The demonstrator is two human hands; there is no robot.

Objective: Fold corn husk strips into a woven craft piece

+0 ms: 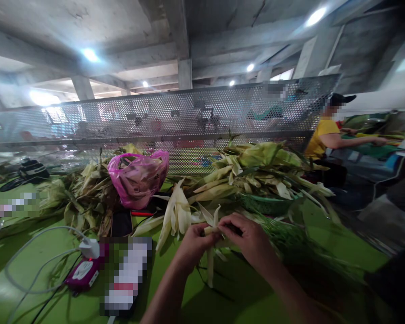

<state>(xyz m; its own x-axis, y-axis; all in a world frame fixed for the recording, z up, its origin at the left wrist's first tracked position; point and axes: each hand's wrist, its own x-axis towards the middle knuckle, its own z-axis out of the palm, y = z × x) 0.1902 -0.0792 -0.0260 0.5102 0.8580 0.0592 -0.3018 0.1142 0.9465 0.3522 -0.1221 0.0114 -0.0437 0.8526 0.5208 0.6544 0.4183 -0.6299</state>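
Note:
Both hands meet over the green table, pinching a pale corn husk (209, 263) whose strips stick out above and hang below the fingers. My left hand (196, 240) is closed around one part of it. My right hand (245, 231) grips it from the other side, thumb and fingertips pressed together. How the strips are folded between the fingers is hidden. Just left of the hands lies a loose bunch of pale husks (177, 209). Green strands (280, 234) lie to the right of my right hand.
A heap of husks (256, 166) rests in and over a green basket (266, 204). Left stand a pink plastic bag (138, 180), more husks (84, 198), a purple power strip (84, 272) with cables, and a phone (126, 276). A perforated metal screen (175, 121) runs behind; a person in yellow (324, 135) sits right.

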